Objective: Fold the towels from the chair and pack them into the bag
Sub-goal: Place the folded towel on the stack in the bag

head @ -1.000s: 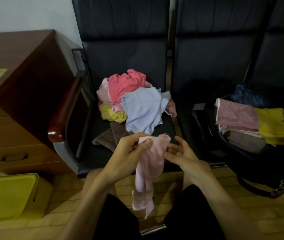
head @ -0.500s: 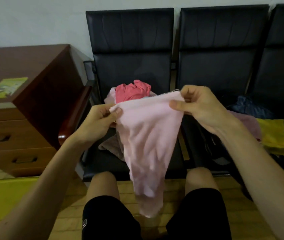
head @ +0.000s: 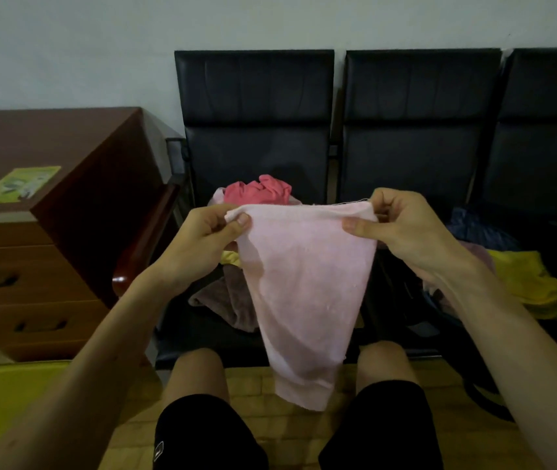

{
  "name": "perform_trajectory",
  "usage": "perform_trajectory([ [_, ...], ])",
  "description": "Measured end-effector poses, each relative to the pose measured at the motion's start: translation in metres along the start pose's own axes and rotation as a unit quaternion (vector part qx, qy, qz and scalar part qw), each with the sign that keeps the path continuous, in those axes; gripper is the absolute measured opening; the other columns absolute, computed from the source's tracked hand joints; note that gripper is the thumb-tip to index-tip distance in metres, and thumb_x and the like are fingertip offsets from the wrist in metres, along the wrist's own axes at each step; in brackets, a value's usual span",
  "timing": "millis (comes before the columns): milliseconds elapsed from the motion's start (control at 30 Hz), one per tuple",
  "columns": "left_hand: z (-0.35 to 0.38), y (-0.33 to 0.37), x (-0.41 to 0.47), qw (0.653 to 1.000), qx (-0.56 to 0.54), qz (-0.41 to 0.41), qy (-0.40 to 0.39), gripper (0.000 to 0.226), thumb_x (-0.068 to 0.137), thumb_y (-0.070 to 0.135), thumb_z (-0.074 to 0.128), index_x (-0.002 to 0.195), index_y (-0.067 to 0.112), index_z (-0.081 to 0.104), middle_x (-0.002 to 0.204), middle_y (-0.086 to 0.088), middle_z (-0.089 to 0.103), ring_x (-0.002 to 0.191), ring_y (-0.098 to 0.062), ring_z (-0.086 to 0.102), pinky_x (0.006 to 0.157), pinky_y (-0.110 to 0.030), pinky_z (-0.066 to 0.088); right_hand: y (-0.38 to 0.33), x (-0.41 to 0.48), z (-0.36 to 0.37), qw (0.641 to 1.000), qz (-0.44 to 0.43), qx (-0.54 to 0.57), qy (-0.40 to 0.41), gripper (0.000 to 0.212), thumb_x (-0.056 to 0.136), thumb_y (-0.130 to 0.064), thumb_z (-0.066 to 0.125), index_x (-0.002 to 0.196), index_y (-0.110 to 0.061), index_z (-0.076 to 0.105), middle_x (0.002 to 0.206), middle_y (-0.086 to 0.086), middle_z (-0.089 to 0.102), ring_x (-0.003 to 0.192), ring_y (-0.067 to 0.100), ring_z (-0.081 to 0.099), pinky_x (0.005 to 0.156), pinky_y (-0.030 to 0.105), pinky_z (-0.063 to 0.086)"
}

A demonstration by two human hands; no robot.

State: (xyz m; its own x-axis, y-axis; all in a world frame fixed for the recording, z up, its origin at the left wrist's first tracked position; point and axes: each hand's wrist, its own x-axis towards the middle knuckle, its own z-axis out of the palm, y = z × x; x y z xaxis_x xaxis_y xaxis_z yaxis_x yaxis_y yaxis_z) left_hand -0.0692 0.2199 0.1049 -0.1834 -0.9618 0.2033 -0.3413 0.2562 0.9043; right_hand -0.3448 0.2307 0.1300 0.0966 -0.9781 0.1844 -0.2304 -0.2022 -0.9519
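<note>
A pale pink towel (head: 304,293) hangs spread in front of me over my knees. My left hand (head: 202,239) pinches its upper left corner and my right hand (head: 402,228) pinches its upper right corner, with the top edge stretched between them. Behind it, on the left black chair (head: 253,106), lies the pile of unfolded towels: a coral-red one (head: 256,189) on top and a brown one (head: 226,300) at the front. The black bag (head: 402,300) sits on the middle chair, mostly hidden by my right arm, with a folded yellow towel (head: 531,279) and a dark blue one (head: 477,228) in it.
A brown wooden desk (head: 50,154) with drawers stands at the left, a green leaflet (head: 16,185) on top. The chair's wooden armrest (head: 144,245) is beside my left forearm. A yellow box (head: 5,398) sits on the floor at lower left. My bare knees are below the towel.
I lifted the bunched pink towel and spread it out by its top corners. My hands moved apart and up, and my view tilted upward toward the chair backs.
</note>
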Motion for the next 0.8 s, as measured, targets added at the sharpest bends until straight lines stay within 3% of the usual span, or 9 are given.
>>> perform_trajectory([
  [167, 0.010, 0.008, -0.002, 0.999, -0.034, 0.018, -0.016, 0.025, 0.105, 0.023, 0.043, 0.109, 0.018, 0.067, 0.100, 0.004, 0.073, 0.098, -0.014, 0.070, 0.087, -0.031, 0.058, 0.005, -0.004, -0.005, 0.998, 0.026, 0.050, 0.019, 0.009, 0.082, -0.011, 0.074, 0.086, -0.010, 0.066, 0.095, 0.005, 0.074, 0.087, 0.016, 0.072, 0.069, 0.025, 0.057],
  [367, 0.029, 0.014, -0.001, 0.998, -0.042, 0.051, 0.011, 0.023, 0.106, 0.029, 0.042, 0.111, 0.028, 0.064, 0.104, 0.008, 0.069, 0.098, -0.013, 0.069, 0.084, -0.035, 0.060, 0.024, -0.004, -0.003, 0.983, 0.083, 0.157, 0.037, 0.022, 0.085, -0.016, 0.070, 0.106, -0.011, 0.069, 0.103, 0.005, 0.074, 0.096, 0.021, 0.070, 0.079, 0.034, 0.056],
  [500, 0.043, 0.018, 0.004, 0.996, -0.004, 0.083, 0.033, 0.027, 0.106, 0.029, 0.042, 0.114, 0.019, 0.066, 0.099, 0.016, 0.067, 0.097, -0.006, 0.065, 0.083, -0.018, 0.052, 0.038, -0.008, 0.003, 0.961, 0.126, 0.240, 0.051, 0.028, 0.090, -0.018, 0.065, 0.117, -0.010, 0.066, 0.110, 0.008, 0.073, 0.100, 0.022, 0.070, 0.076, 0.030, 0.057],
  [567, 0.052, 0.024, 0.006, 0.997, -0.034, 0.066, 0.036, 0.030, 0.107, 0.027, 0.040, 0.114, 0.016, 0.066, 0.096, 0.021, 0.068, 0.094, -0.004, 0.066, 0.082, -0.018, 0.053, 0.049, -0.015, 0.014, 0.951, 0.135, 0.276, 0.040, 0.039, 0.083, -0.029, 0.072, 0.117, -0.011, 0.067, 0.110, 0.008, 0.073, 0.102, 0.023, 0.069, 0.074, 0.029, 0.057],
  [633, 0.059, 0.028, 0.007, 0.994, -0.101, 0.031, 0.032, 0.033, 0.108, 0.026, 0.038, 0.118, 0.012, 0.066, 0.099, 0.016, 0.072, 0.098, -0.009, 0.069, 0.085, -0.025, 0.056, 0.065, -0.026, 0.027, 0.947, 0.145, 0.286, -0.006, 0.070, 0.054, -0.049, 0.090, 0.110, -0.012, 0.070, 0.104, 0.007, 0.075, 0.097, 0.022, 0.071, 0.072, 0.029, 0.057],
  [700, 0.066, 0.030, 0.009, 0.985, -0.170, -0.002, 0.023, 0.032, 0.107, 0.025, 0.039, 0.119, 0.011, 0.066, 0.103, 0.005, 0.075, 0.101, -0.015, 0.071, 0.085, -0.028, 0.058, 0.084, -0.039, 0.043, 0.940, 0.168, 0.289, -0.070, 0.085, 0.032, -0.054, 0.096, 0.102, -0.012, 0.072, 0.098, 0.006, 0.076, 0.091, 0.020, 0.073, 0.072, 0.030, 0.059],
  [800, 0.068, 0.029, 0.010, 0.974, -0.222, -0.048, 0.027, 0.031, 0.107, 0.028, 0.040, 0.119, 0.014, 0.065, 0.106, -0.003, 0.075, 0.103, -0.019, 0.071, 0.086, -0.032, 0.059, 0.105, -0.058, 0.062, 0.918, 0.225, 0.282, -0.165, 0.079, 0.037, -0.042, 0.098, 0.106, -0.015, 0.071, 0.108, 0.009, 0.074, 0.103, 0.025, 0.070, 0.084, 0.036, 0.058],
])
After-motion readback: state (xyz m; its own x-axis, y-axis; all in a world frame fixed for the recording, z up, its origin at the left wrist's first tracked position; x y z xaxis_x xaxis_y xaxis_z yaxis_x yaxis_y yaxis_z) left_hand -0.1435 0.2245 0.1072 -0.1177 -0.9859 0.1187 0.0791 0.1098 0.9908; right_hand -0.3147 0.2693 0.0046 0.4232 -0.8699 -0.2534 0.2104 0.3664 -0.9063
